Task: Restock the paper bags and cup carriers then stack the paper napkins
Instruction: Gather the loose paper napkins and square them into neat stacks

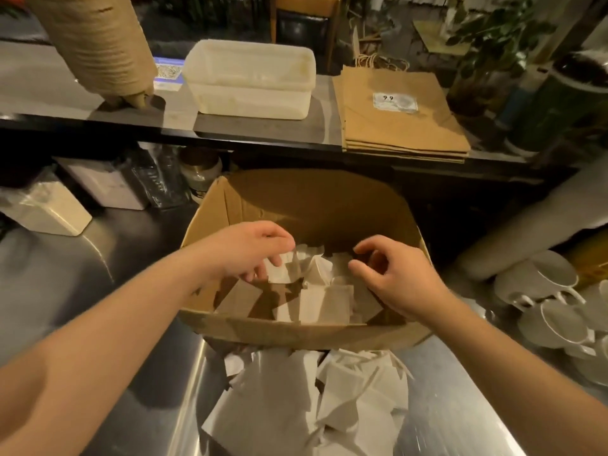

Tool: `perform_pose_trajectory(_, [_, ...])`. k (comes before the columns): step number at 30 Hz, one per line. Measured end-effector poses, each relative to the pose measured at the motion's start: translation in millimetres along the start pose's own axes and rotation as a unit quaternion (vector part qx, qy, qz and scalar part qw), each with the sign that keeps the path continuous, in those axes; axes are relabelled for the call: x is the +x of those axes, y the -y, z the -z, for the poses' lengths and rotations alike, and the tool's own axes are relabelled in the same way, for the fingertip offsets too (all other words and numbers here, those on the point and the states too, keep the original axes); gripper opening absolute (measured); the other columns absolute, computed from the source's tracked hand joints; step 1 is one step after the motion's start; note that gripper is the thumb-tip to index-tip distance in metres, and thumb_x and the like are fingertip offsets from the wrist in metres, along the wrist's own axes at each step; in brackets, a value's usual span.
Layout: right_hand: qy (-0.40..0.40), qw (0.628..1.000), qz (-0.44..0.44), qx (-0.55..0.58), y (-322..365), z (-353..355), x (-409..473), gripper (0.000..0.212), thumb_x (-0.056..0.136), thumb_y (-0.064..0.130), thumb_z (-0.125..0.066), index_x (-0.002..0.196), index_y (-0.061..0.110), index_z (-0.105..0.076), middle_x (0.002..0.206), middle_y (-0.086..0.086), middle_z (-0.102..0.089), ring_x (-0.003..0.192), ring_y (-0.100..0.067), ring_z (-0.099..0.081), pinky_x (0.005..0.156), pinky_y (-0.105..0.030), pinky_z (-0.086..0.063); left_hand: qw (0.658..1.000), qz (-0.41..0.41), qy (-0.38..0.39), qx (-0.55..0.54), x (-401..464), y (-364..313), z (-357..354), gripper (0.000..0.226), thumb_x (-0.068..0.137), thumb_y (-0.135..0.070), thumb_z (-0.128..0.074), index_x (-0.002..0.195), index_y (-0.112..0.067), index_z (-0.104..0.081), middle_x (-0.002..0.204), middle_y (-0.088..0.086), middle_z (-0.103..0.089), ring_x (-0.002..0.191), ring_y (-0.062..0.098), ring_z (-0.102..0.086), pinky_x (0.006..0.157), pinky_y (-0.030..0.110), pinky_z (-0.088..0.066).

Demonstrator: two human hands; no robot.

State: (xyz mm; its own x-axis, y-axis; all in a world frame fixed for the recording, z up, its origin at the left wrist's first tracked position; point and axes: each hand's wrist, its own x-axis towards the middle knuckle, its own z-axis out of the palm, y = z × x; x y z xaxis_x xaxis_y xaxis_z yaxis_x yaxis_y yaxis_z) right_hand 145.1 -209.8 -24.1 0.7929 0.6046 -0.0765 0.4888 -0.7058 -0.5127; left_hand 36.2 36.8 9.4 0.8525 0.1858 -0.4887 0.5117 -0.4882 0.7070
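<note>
Here both my hands were down inside the open cardboard box (316,205) that stood on the steel counter (98,264) in front of me. My left hand (245,250) reached in from the left with its fingers (260,274) curled down onto a loose white paper napkin (283,268) near the middle of the box, pinching its edge. My right hand (399,278) hovered just to the right of it over the same heap, thumb and forefinger bent toward each other with a narrow gap between them and nothing caught in it. More napkins (325,306) lay jumbled across the box floor, some flat, some standing on edge. Nearer to me, outside the box's front wall, a second pile of loose napkins (316,399) sprawled on the counter. On the dark upper shelf (246,133) behind the box, a flat stack of brown paper bags (398,126) with twisted handles and a white sticker lay to the right, beside a cloudy plastic tub (250,80). To the left of the tub a tall stack of brown pulp cup carriers (98,44) leaned over the shelf. At the right edge of the counter sat a cluster of white cups (556,307)
</note>
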Motion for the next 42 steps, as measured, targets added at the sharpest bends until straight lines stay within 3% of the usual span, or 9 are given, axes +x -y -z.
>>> perform_pose_trajectory(7, [0.256, 0.952, -0.149, -0.079, -41.2, -58.6, 97.0, 0.112, 0.077, 0.061, -0.079, 0.162, 0.029, -0.014, 0.168, -0.001, -0.020, 0.151, -0.031, -0.026, 0.119, -0.046, -0.035, 0.974, 0.096, 0.063, 0.196, 110.4, 49.2, -6.9, 0.076, 0.088, -0.071, -0.065, 0.150, -0.034, -0.042, 0.142, -0.001, -0.055, 0.114, 0.021, -0.063, 0.097, 0.036, -0.057])
perform_pose_trajectory(13, [0.382, 0.891, -0.230, -0.090, -102.0, -128.4, 130.8, 0.172, 0.017, 0.080, -0.087, 0.154, 0.054, 0.013, 0.170, 0.001, -0.010, 0.153, -0.039, -0.020, 0.119, -0.058, -0.030, 0.953, 0.087, 0.111, 0.269, 158.7, 79.2, -45.2, 0.121, 0.078, -0.057, -0.084, 0.165, -0.039, -0.001, 0.175, 0.000, 0.005, 0.160, 0.034, 0.006, 0.128, 0.053, -0.014])
perform_pose_trajectory(17, [0.377, 0.913, -0.115, -0.106, -70.5, -116.7, 128.3, 0.144, 0.062, 0.046, -0.094, 0.154, 0.052, 0.015, 0.169, 0.000, -0.014, 0.154, -0.038, -0.017, 0.118, -0.059, -0.029, 0.951, 0.068, 0.121, 0.277, 178.3, 84.1, -65.9, 0.123, 0.082, -0.047, -0.083, 0.161, -0.047, 0.011, 0.172, -0.003, 0.022, 0.151, 0.039, 0.035, 0.125, 0.066, 0.000])
perform_pose_trajectory(23, [0.386, 0.903, -0.025, -0.190, -50.8, -127.1, 139.0, 0.115, 0.079, 0.041, -0.085, 0.162, 0.026, -0.008, 0.167, -0.007, -0.016, 0.154, -0.038, -0.013, 0.120, -0.052, -0.026, 0.932, 0.061, 0.089, 0.345, 195.6, 83.8, -96.6, 0.140, 0.057, -0.075, -0.086, 0.162, -0.046, 0.002, 0.173, -0.004, 0.007, 0.156, 0.042, 0.019, 0.120, 0.075, -0.003])
perform_pose_trajectory(25, [0.390, 0.889, 0.008, -0.240, -44.1, -128.0, 139.1, 0.105, 0.085, 0.045, -0.078, 0.162, 0.024, -0.011, 0.169, -0.006, -0.010, 0.156, -0.036, -0.001, 0.123, -0.052, -0.018, 0.927, 0.025, 0.063, 0.368, 193.3, 79.8, -103.9, 0.129, 0.058, -0.070, -0.089, 0.161, -0.038, -0.019, 0.168, -0.004, -0.012, 0.155, 0.038, -0.002, 0.121, 0.066, -0.015])
perform_pose_trajectory(28, [0.383, 0.898, -0.003, -0.219, -44.9, -134.5, 138.4, 0.092, 0.082, 0.042, -0.079, 0.157, 0.027, -0.028, 0.162, -0.006, -0.029, 0.149, -0.033, -0.026, 0.115, -0.048, -0.037, 0.951, 0.013, 0.061, 0.302, 194.1, 79.5, -113.5, 0.110, 0.065, -0.050, -0.094, 0.155, -0.028, -0.035, 0.159, -0.002, -0.027, 0.148, 0.033, -0.025, 0.120, 0.051, -0.029])
perform_pose_trajectory(33, [0.342, 0.916, 0.013, -0.211, -38.9, -127.1, 130.3, 0.051, 0.093, 0.042, -0.069, 0.136, 0.021, -0.052, 0.113, 0.002, -0.060, 0.093, -0.018, -0.057, 0.076, -0.028, -0.046, 0.971, 0.037, 0.067, 0.225, 189.0, 70.6, -115.9, 0.051, 0.091, -0.032, -0.078, 0.136, -0.019, -0.056, 0.137, 0.009, -0.063, 0.121, 0.029, -0.061, 0.104, 0.041, -0.050])
perform_pose_trajectory(40, [0.239, 0.968, -0.075, -0.021, -19.8, -70.3, 121.0, 0.064, 0.081, 0.040, -0.082, 0.138, 0.028, -0.056, 0.122, 0.005, -0.062, 0.107, -0.017, -0.061, 0.079, -0.026, -0.048, 0.970, -0.052, 0.038, 0.233, 150.3, 23.0, -64.4, 0.022, 0.093, -0.029, -0.073, 0.106, -0.018, -0.061, 0.094, -0.006, -0.060, 0.088, 0.016, -0.059, 0.065, 0.028, -0.045])
perform_pose_trajectory(42, [0.196, 0.979, -0.054, 0.016, -10.4, -46.0, 118.8, 0.044, 0.081, 0.036, -0.083, 0.119, 0.027, -0.065, 0.109, 0.007, -0.067, 0.096, -0.013, -0.063, 0.074, -0.025, -0.049, 0.972, -0.089, -0.014, 0.217, 132.1, 4.9, -41.7, 0.021, 0.091, -0.032, -0.074, 0.090, -0.019, -0.056, 0.084, -0.008, -0.057, 0.078, 0.014, -0.056, 0.057, 0.025, -0.035])
